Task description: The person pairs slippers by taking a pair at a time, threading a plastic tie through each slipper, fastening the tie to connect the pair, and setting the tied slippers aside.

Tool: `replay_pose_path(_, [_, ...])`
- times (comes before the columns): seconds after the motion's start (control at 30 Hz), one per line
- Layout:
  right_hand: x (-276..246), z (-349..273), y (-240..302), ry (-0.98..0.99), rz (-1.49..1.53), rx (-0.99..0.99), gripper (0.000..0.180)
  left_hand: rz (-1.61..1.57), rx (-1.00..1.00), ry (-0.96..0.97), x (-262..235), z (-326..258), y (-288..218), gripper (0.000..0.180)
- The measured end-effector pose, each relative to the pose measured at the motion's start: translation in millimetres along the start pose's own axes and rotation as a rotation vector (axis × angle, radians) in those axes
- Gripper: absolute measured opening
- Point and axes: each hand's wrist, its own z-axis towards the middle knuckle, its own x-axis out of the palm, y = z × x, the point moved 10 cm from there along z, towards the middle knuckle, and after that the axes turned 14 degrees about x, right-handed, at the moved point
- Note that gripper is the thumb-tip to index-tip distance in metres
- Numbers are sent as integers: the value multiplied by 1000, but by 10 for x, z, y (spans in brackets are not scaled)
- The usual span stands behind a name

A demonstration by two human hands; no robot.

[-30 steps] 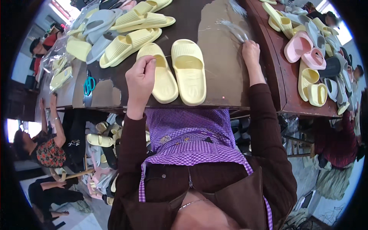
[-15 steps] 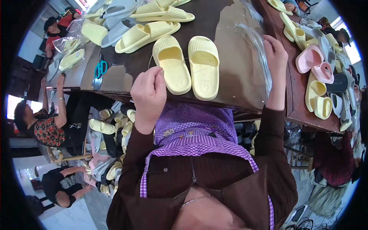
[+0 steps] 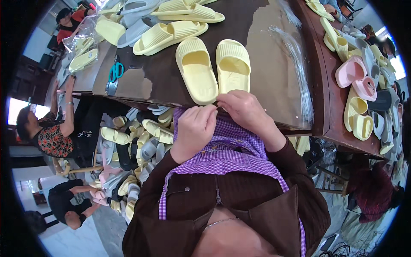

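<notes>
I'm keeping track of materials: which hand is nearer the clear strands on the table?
Right. The right hand is left of the clear strands, at the near ends of the front yellow slippers; the left hand is farther left.

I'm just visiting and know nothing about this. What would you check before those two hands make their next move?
1. Slippers side by side, soles down: ok; the left yellow slipper and right yellow slipper both have their straps farther from the person.
2. Hands together: ok; the left hand and right hand have their fingertips close, by the slippers' near ends.
3. Something pinched in the fingertips: cannot tell; nothing shows clearly.
4. Scissors away from the slippers: ok; the teal-handled scissors lie off to the left.
5. Clear strands neatly bundled: not ok; their far ends splay out.
</notes>
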Motion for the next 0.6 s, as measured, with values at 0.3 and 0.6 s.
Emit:
replay_pose_path(0.3, [54, 272, -306, 230, -278, 35, 10, -21, 105, 119, 249, 183, 123, 8])
replay_pose_path(0.6, [-189, 608, -668, 243, -298, 191, 17, 176, 172, 294, 894, 456, 417, 5])
